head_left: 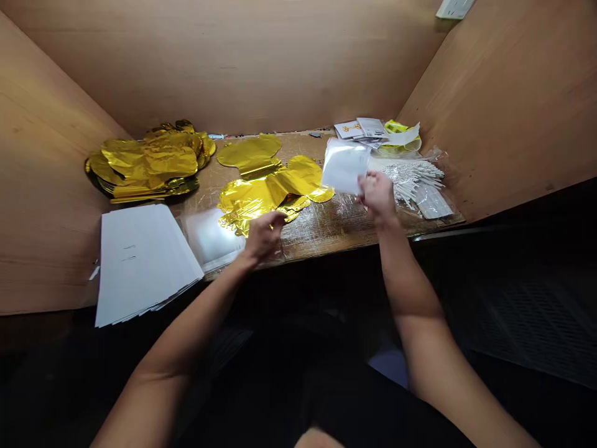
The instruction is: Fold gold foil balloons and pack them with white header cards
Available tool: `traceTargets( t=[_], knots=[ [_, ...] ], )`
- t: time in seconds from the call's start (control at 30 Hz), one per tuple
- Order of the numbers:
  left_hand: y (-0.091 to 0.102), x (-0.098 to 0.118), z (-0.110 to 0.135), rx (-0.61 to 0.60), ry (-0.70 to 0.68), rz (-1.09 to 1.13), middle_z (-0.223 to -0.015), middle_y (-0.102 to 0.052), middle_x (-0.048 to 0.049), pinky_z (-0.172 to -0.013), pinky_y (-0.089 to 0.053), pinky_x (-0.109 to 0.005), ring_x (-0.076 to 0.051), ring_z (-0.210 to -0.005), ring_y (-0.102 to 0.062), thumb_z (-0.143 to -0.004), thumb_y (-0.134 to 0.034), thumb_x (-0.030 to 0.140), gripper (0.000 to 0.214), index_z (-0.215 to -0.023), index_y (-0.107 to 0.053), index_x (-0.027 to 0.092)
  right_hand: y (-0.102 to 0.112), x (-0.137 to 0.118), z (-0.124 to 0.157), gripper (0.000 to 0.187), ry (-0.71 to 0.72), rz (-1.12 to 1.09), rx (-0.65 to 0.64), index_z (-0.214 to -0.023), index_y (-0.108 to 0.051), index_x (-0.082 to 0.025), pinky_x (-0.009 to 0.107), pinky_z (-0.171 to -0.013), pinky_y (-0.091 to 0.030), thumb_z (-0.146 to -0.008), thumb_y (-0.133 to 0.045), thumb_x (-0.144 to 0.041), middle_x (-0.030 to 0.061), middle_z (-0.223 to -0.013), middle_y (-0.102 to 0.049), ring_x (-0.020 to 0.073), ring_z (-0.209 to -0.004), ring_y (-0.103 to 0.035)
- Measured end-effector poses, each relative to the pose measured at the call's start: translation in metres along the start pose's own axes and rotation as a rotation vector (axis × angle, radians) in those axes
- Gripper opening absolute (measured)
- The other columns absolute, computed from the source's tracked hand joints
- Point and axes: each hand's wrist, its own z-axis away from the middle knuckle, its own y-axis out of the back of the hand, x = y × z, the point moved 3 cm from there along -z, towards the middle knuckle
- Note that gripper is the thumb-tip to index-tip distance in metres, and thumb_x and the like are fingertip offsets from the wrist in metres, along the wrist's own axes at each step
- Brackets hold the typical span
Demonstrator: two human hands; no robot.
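Pinched in my right hand is a glossy white sheet, held by its lower right corner. It may be paper or a plastic sleeve; I cannot tell which. My left hand is closed, with its fingertips at the lower edge of a shiny gold foil balloon, flat and partly folded on the bench. Whether those fingers grip the foil or something small is hidden. Clear plastic bags lie just left of that hand, partly under the foil.
A pile of gold foil balloons lies back left, behind a stack of white paper overhanging the front edge. White sticks in clear plastic, printed cards and a yellow roll sit at right. Wooden walls enclose the bench.
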Motion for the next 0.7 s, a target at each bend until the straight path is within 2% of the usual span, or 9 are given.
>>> traceTargets(
  t=[0.07, 0.13, 0.2, 0.23, 0.27, 0.33, 0.4, 0.53, 0.7],
  knots=[
    [0.02, -0.02, -0.043, 0.09, 0.083, 0.014, -0.095, -0.082, -0.0063, -0.085, -0.059, -0.035, -0.022, -0.087, -0.077, -0.096, -0.062, 0.023, 0.016, -0.097, -0.078, 0.021, -0.011, -0.027, -0.041, 0.022, 0.054, 0.022, 0.088, -0.116, -0.06, -0.017, 0.024, -0.059, -0.047, -0.099, -0.068, -0.028, 0.0089, -0.098, -0.073, 0.0137, -0.072, -0.061],
    [0.032, -0.039, -0.088, 0.103, 0.194, 0.036, -0.093, -0.08, -0.0071, -0.084, -0.059, -0.034, -0.022, -0.087, -0.076, -0.09, -0.061, 0.015, 0.015, -0.092, -0.075, 0.019, -0.037, -0.04, -0.05, 0.01, 0.083, 0.028, 0.047, -0.099, -0.065, -0.016, 0.024, -0.062, -0.048, -0.099, -0.069, -0.025, 0.0098, -0.09, -0.074, 0.0138, -0.073, -0.061],
    [0.036, -0.049, -0.127, 0.019, 0.284, 0.02, -0.092, -0.079, -0.0073, -0.089, -0.058, -0.035, -0.023, -0.09, -0.075, -0.084, -0.063, 0.011, 0.014, -0.091, -0.073, 0.019, -0.079, -0.038, -0.03, 0.026, 0.062, 0.009, -0.132, -0.077, -0.065, -0.017, 0.026, -0.054, -0.046, -0.097, -0.072, -0.033, 0.006, -0.069, -0.069, 0.0136, -0.058, -0.057],
    [0.036, -0.05, -0.142, -0.038, 0.313, 0.008, -0.09, -0.077, -0.007, -0.089, -0.058, -0.036, -0.023, -0.09, -0.074, -0.081, -0.066, 0.01, 0.014, -0.09, -0.073, 0.018, -0.105, -0.03, -0.012, 0.03, -0.025, -0.037, -0.356, -0.076, -0.065, -0.017, 0.026, -0.052, -0.046, -0.098, -0.071, -0.036, 0.0058, -0.065, -0.069, 0.0135, -0.054, -0.057],
    [0.035, -0.05, -0.153, -0.092, 0.33, 0.001, -0.085, -0.076, -0.0066, -0.089, -0.058, -0.037, -0.023, -0.087, -0.073, -0.078, -0.07, 0.01, 0.014, -0.089, -0.073, 0.018, -0.128, -0.023, 0.005, 0.035, -0.062, -0.052, -0.436, -0.072, -0.065, -0.017, 0.026, -0.048, -0.045, -0.098, -0.071, -0.04, 0.0059, -0.061, -0.068, 0.0135, -0.049, -0.056],
    [0.034, -0.044, -0.165, -0.163, 0.334, 0.004, -0.077, -0.072, -0.0053, -0.083, -0.058, -0.039, -0.024, -0.08, -0.071, -0.074, -0.076, 0.013, 0.012, -0.085, -0.072, 0.017, -0.165, -0.009, 0.032, 0.044, -0.101, -0.071, -0.498, -0.067, -0.061, -0.02, 0.025, -0.044, -0.043, -0.099, -0.069, -0.048, 0.0049, -0.054, -0.064, 0.0137, -0.044, -0.054],
    [0.035, -0.035, -0.167, -0.184, 0.31, 0.008, -0.078, -0.071, -0.0054, -0.081, -0.056, -0.04, -0.023, -0.081, -0.069, -0.076, -0.08, 0.02, 0.012, -0.085, -0.073, 0.017, -0.187, -0.001, 0.042, 0.047, -0.114, -0.09, -0.475, -0.064, -0.057, -0.022, 0.025, -0.042, -0.039, -0.098, -0.068, -0.053, 0.0034, -0.05, -0.061, 0.0134, -0.041, -0.051],
    [0.043, -0.021, -0.165, -0.152, 0.248, 0.063, -0.09, -0.074, -0.0077, -0.084, -0.055, -0.041, -0.023, -0.091, -0.068, -0.084, -0.081, 0.037, 0.024, -0.098, -0.074, 0.02, -0.194, -0.001, 0.024, 0.042, -0.071, -0.141, -0.393, -0.066, -0.054, -0.022, 0.023, -0.044, -0.034, -0.098, -0.067, -0.046, 0.0, -0.051, -0.059, 0.0114, -0.043, -0.046],
    [0.051, -0.029, -0.182, -0.064, 0.314, 0.065, -0.076, -0.071, -0.0079, -0.074, -0.055, -0.043, -0.024, -0.076, -0.067, -0.071, -0.092, 0.054, 0.047, -0.092, -0.069, 0.019, -0.165, -0.006, -0.005, 0.037, 0.06, -0.144, -0.409, -0.064, -0.057, -0.019, 0.023, -0.051, -0.032, -0.096, -0.063, -0.035, -0.0007, -0.053, -0.059, 0.0108, -0.05, -0.047]
  ],
)
